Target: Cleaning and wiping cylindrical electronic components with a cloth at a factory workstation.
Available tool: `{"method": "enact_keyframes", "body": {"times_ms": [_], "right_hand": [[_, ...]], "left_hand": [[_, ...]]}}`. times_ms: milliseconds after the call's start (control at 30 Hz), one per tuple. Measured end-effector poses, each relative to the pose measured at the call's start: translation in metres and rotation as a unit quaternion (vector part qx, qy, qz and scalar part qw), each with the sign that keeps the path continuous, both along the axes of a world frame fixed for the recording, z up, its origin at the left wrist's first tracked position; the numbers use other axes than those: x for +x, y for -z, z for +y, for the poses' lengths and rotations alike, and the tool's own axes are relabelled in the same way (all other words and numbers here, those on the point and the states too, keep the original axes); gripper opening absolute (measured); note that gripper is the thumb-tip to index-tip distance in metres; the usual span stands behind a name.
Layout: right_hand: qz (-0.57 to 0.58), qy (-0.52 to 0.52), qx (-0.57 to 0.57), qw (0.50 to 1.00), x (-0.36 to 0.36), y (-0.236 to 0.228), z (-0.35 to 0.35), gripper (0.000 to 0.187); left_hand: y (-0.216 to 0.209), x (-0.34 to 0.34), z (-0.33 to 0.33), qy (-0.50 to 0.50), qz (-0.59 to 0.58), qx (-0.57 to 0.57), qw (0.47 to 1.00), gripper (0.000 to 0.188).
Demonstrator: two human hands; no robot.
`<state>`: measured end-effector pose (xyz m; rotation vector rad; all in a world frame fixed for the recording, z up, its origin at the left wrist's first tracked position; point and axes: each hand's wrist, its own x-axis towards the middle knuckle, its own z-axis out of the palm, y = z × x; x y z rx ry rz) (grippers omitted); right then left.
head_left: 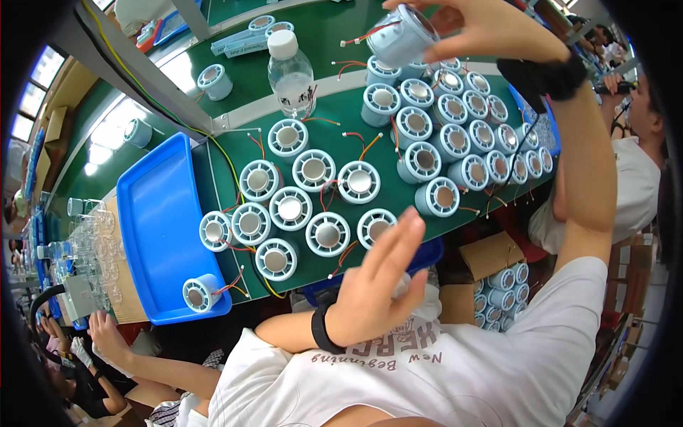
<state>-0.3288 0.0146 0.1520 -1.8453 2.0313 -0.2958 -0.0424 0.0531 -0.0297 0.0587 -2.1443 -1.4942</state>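
My right hand (466, 28) is raised at the top right, fingers and thumb closed around a light-blue cylindrical motor unit (400, 44) with red and white wires hanging off its left side. Close to the table's near edge, my left hand (377, 288) has its fingers stretched out and holds nothing I can see. The nearest unit to it is a motor unit (377, 228) just beyond its fingertips. Several similar units, such as one motor unit (314, 171), stand with round silver tops facing up. More stand in tight rows, including one motor unit (454, 141), under my right arm.
A blue tray (160, 213) at the left carries one unit (202, 293). A clear bottle with a white cap (283, 44) stands behind the loose group. An open cardboard box (491, 257) of units sits below the table. Other people (629, 171) are at both sides.
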Motion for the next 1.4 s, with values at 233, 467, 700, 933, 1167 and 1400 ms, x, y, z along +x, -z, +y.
{"method": "enact_keyframes", "body": {"times_ms": [233, 467, 700, 933, 1167, 1400], "right_hand": [[-0.083, -0.1, 0.055, 0.99, 0.055, 0.023, 0.099, 0.082], [-0.163, -0.036, 0.036, 0.985, 0.078, 0.026, 0.148, 0.078], [-0.044, -0.222, -0.048, 0.973, 0.063, 0.048, 0.151, 0.081], [-0.137, -0.169, -0.008, 0.976, 0.067, 0.046, 0.163, 0.079], [-0.147, -0.09, 0.11, 0.979, 0.067, 0.046, 0.164, 0.088], [-0.132, -0.129, 0.001, 0.983, 0.076, 0.052, 0.164, 0.091]], "left_hand": [[-0.005, -0.018, 0.003, -0.178, 0.065, 0.018, 0.982, 0.088], [-0.001, -0.019, 0.012, -0.035, 0.052, 0.093, 0.994, 0.083], [-0.014, -0.008, 0.007, 0.191, -0.063, 0.356, 0.913, 0.075], [0.004, -0.012, 0.013, 0.152, 0.011, 0.352, 0.924, 0.073], [-0.011, -0.013, 0.016, 0.092, -0.004, 0.199, 0.976, 0.074], [-0.011, -0.004, 0.011, 0.195, -0.092, 0.381, 0.899, 0.07]]}}
